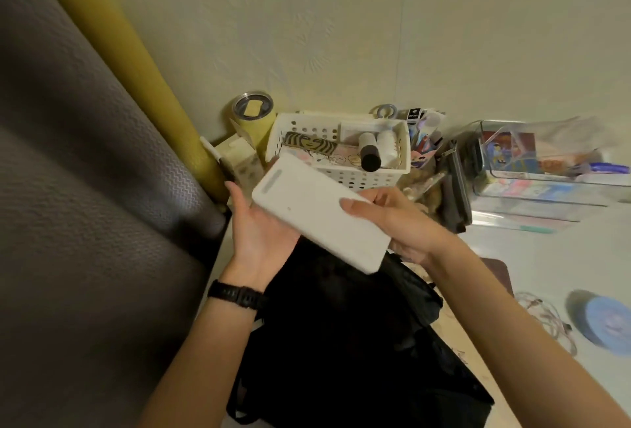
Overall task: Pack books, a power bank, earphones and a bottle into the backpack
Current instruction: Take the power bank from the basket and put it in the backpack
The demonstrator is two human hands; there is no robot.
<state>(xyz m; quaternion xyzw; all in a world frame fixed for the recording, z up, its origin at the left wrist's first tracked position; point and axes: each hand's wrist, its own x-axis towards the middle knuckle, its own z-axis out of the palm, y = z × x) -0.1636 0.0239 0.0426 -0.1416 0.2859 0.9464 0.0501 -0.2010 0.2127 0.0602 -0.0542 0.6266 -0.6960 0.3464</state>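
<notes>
White power bank (321, 212) in the air above the black backpack (341, 325), slanted, one end up and to the left, the other down and to the right; under its left part the left hand (263, 226), palm up and open, thumb straight and apart from the case, other fingers hidden below it; black watch (235, 294) on that wrist; at its right side the right hand (406, 226), clamped on the power bank, thumb (351, 205) pressed on the top face, fingers underneath and mostly covered; backpack lying on the pale bench (546, 257) by its left edge, directly under both hands, too dark to tell if open or closed; behind the hands, against the wall, a white basket (375, 176) with holes, small containers inside, one with a black cap (370, 158); left of the basket a yellow bottle (254, 120) with clear lid, upright, well apart from the backpack; right of the basket a dark pouch (456, 188), then a clear box (546, 185) with coloured things inside; earphones (546, 322) in a loose pale tangle on the bench, right of the right forearm, just beside a blue disc (607, 323); on the far left a grey mat (85, 188) and a yellow roll (143, 79), both leaning.
</notes>
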